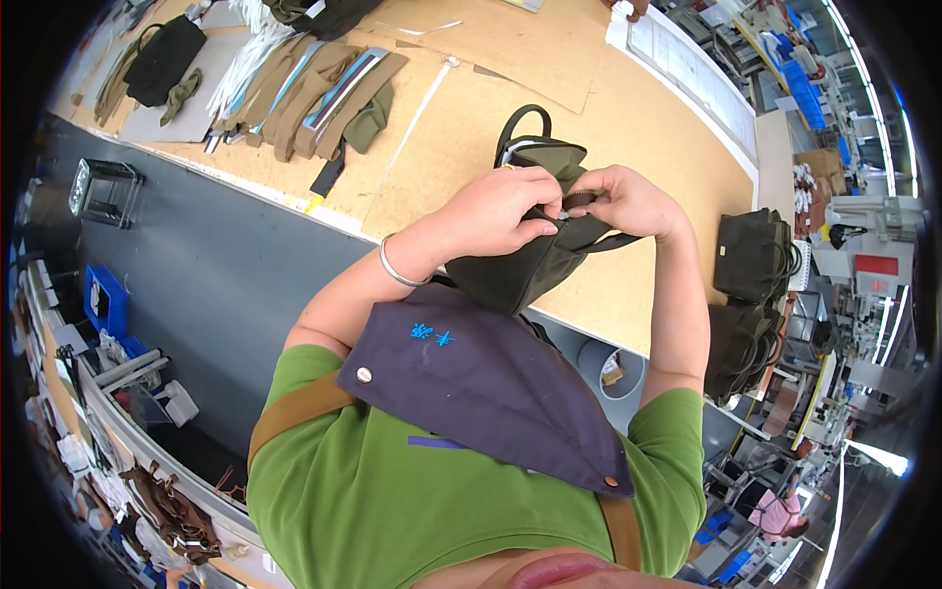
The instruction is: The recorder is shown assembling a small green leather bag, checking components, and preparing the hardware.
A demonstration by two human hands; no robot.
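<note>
A dark olive handbag (520, 275) is tilted at the near edge of the worktable, against my apron. One looped handle (523, 120) stands up at its far side, and another strap passes below my right wrist. At the bag's opening my left hand (508, 208) is closed, thumb and fingers pinching the edge. My right hand (628, 201) is closed opposite it, pinching the opening beside a brown toothed zipper (581, 198). The two hands' fingertips are close together. What lies inside the bag is mostly hidden by my fingers.
On the wooden worktable (451, 128) lie stacked brown and striped straps (324, 98) and another dark bag (165, 61) at the far left. More dark handbags (754, 257) stand at the right. A round bin (610, 371) sits below the table edge.
</note>
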